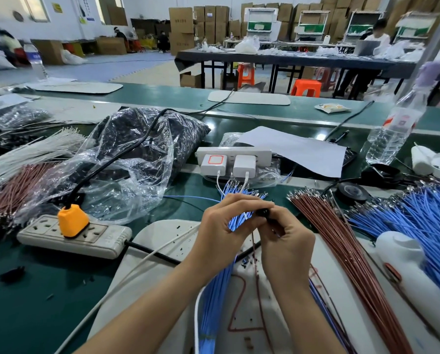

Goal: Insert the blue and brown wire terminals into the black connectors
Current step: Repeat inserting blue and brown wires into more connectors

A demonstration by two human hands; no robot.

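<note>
Blue wires (213,302) are trailing from my left hand (220,227), fingers curling round them. My right hand (288,241) is pinching a black connector (261,213) between its fingers. The crowding strands may be skewing the one going in.

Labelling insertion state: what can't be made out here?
Head view only.
- black connector: mostly covered by left hand and right hand; terminal seating unreadable.
- brown wire: top end hidden between the hands.
- blue wire bundle: lower ends cut by bottom edge.
- plastic bag: contents blurred by glare.
</note>
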